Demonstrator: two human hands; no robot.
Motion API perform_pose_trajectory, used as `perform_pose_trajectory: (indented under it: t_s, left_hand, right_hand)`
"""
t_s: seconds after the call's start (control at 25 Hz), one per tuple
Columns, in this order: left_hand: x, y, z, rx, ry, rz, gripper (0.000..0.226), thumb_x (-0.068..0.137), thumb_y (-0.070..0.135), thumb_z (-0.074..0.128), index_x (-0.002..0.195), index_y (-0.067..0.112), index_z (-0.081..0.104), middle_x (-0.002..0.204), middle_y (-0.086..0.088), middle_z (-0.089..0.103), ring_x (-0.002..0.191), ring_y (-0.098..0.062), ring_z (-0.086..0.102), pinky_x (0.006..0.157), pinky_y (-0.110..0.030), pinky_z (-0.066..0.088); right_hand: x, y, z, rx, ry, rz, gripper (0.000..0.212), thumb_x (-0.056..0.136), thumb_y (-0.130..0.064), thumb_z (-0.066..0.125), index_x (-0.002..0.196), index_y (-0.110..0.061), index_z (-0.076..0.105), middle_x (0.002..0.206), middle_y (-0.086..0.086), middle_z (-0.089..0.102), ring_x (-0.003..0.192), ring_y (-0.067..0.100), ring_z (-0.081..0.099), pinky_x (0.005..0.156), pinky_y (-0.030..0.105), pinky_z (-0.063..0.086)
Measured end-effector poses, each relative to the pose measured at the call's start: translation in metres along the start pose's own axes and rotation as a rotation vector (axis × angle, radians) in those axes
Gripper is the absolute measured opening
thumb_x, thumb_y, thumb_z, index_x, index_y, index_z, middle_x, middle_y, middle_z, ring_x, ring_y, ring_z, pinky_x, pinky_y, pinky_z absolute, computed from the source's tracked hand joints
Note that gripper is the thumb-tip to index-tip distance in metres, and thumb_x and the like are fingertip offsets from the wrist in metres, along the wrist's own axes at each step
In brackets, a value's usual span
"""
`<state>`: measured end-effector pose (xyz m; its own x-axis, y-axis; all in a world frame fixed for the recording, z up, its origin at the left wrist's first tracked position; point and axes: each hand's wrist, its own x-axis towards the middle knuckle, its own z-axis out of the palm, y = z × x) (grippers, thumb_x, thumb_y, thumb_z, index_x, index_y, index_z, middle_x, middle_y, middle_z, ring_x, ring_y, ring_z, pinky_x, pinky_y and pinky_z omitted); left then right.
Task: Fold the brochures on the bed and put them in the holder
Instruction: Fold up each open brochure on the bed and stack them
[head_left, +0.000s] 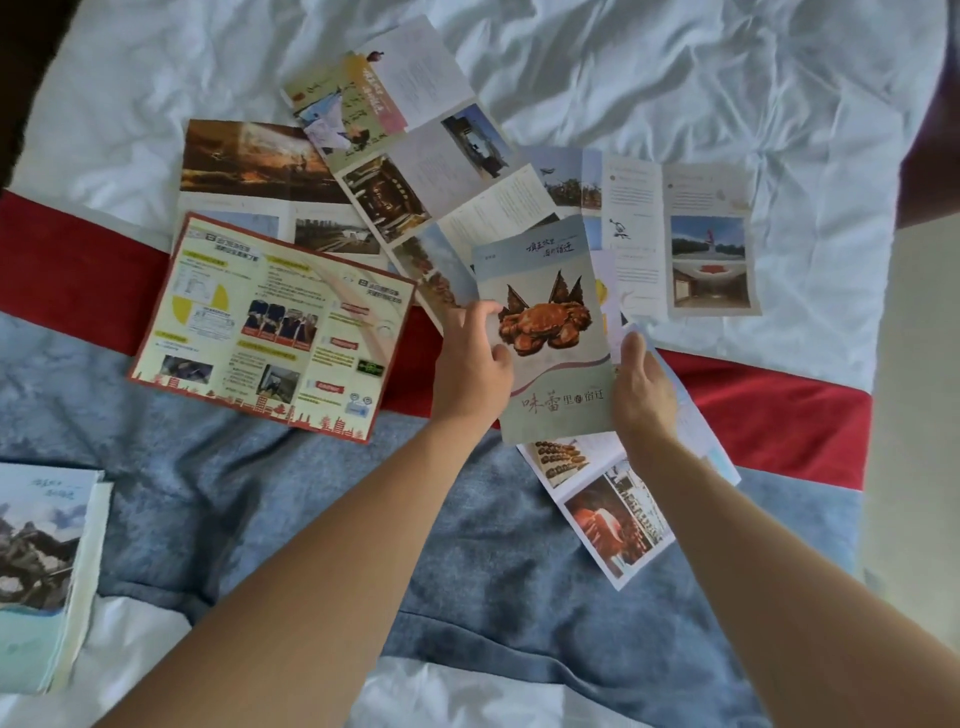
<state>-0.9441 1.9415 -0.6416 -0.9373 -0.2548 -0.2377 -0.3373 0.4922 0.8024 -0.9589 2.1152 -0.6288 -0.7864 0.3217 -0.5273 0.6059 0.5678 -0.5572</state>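
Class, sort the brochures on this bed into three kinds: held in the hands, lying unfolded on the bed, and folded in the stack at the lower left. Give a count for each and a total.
Held in both hands: 1, the crab brochure
Unfolded on the bed: about 5, overlapping, e.g. the red-bordered brochure
Folded stack: 1 cover visible; number beneath unclear
Total: about 7 visible

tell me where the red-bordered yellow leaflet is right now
In the head view, the red-bordered leaflet lies open left of centre on the bed's red band, just left of the left hand.

open brochures (415, 171) crowd centre; blue blanket (467, 545) free
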Motion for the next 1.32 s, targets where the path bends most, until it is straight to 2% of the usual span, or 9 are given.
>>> perform_pose_trajectory:
  t_s: [0.12,0.24,0.36,0.56,0.72,0.84,1.04,1.2,1.32]
  left_hand:
    - [0.002,-0.002,0.017,0.030,-0.093,-0.024,0.041,0.088,0.004,0.061,0.128,0.012,0.053,0.130,-0.012,0.050,0.116,-0.026,0.054,0.086,-0.015,0.037]
    - [0.001,-0.005,0.029,0.064,-0.237,-0.136,0.054,0.088,0.012,0.066,0.138,0.009,0.047,0.137,-0.013,0.048,0.128,-0.027,0.047,0.107,-0.032,0.036]
    - [-0.002,-0.001,0.036,0.087,-0.269,-0.161,0.064,0.089,0.016,0.066,0.146,0.005,0.038,0.144,-0.015,0.046,0.134,-0.030,0.041,0.113,-0.040,0.033]
    - [-0.001,-0.003,0.029,0.122,-0.226,-0.104,0.057,0.090,0.017,0.064,0.143,0.007,0.045,0.141,-0.013,0.050,0.130,-0.029,0.044,0.110,-0.039,0.035]
    - [-0.005,-0.007,0.011,0.208,-0.196,-0.008,0.042,0.091,0.016,0.063,0.132,0.009,0.060,0.136,-0.010,0.053,0.126,-0.028,0.047,0.107,-0.038,0.038]
    - [-0.013,-0.011,-0.006,0.248,-0.180,0.051,0.041,0.090,0.014,0.064,0.130,0.004,0.062,0.137,-0.012,0.052,0.125,-0.031,0.048,0.106,-0.039,0.037]
    - [-0.027,-0.035,-0.055,0.346,-0.146,0.070,0.046,0.089,0.022,0.067,0.131,0.004,0.061,0.138,-0.012,0.050,0.124,-0.032,0.049,0.107,-0.042,0.037]
    - [-0.043,-0.074,-0.123,0.374,-0.116,0.056,0.043,0.091,0.019,0.064,0.131,0.004,0.060,0.142,-0.014,0.048,0.130,-0.033,0.046,0.108,-0.046,0.035]
    - [-0.060,-0.110,-0.183,0.385,-0.063,0.041,0.039,0.091,0.018,0.062,0.128,0.006,0.062,0.138,-0.013,0.051,0.126,-0.032,0.048,0.105,-0.045,0.035]
  right_hand:
    - [0.008,0.006,0.002,0.023,-0.016,0.031,0.044,0.092,-0.063,0.032,0.102,-0.028,0.056,0.100,0.001,0.063,0.084,0.015,0.059,0.066,0.032,0.043]
    - [0.015,0.015,0.007,-0.125,-0.058,0.017,0.053,0.093,-0.048,0.059,0.137,-0.022,0.044,0.115,-0.005,0.053,0.103,0.016,0.051,0.088,0.035,0.045]
    - [0.019,0.018,0.014,-0.115,-0.088,-0.002,0.062,0.086,-0.036,0.067,0.141,-0.025,0.040,0.114,-0.005,0.056,0.106,0.019,0.055,0.088,0.036,0.044]
    - [0.016,0.019,0.023,-0.125,-0.035,-0.036,0.065,0.084,-0.022,0.066,0.144,-0.026,0.041,0.115,0.003,0.061,0.105,0.023,0.058,0.083,0.034,0.044]
    - [-0.004,0.013,0.029,-0.243,-0.018,-0.164,0.077,0.083,-0.011,0.064,0.152,-0.028,0.034,0.139,0.007,0.044,0.102,0.023,0.054,0.075,0.032,0.042]
    - [-0.026,0.002,0.033,-0.399,-0.038,-0.345,0.078,0.081,-0.007,0.064,0.152,-0.025,0.036,0.159,0.004,0.027,0.114,0.031,0.060,0.070,0.032,0.046]
    - [-0.068,-0.024,0.061,-0.493,-0.088,-0.430,0.074,0.084,-0.006,0.062,0.153,-0.018,0.038,0.166,0.003,0.016,0.122,0.036,0.058,0.089,0.039,0.052]
    - [-0.119,-0.052,0.111,-0.542,-0.152,-0.511,0.068,0.084,-0.009,0.061,0.148,-0.020,0.041,0.166,0.003,0.017,0.121,0.034,0.059,0.088,0.041,0.053]
    - [-0.166,-0.074,0.160,-0.546,-0.208,-0.574,0.073,0.084,-0.007,0.062,0.151,-0.024,0.038,0.165,0.002,0.018,0.129,0.033,0.053,0.092,0.039,0.051]
